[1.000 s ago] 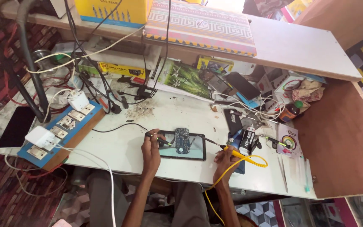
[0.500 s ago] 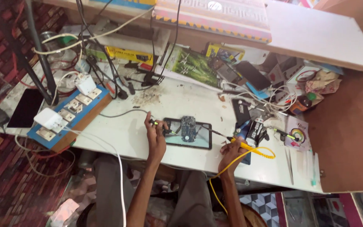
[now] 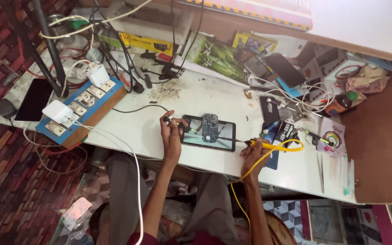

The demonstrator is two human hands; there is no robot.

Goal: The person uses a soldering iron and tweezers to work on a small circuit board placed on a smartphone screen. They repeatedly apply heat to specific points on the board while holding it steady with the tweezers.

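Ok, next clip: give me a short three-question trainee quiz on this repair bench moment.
1. True or false: the right hand holds a probe with a yellow handle and a yellow cable.
2. The small blue circuit board rests on which thing?
A. the blue switchboard
B. the dark tablet lying flat on the white bench
C. the upper shelf
3. Fill in: the left hand holds a thin black probe at the tablet's ____ edge as the picture shows it.

Key: 1 true; 2 B; 3 left.
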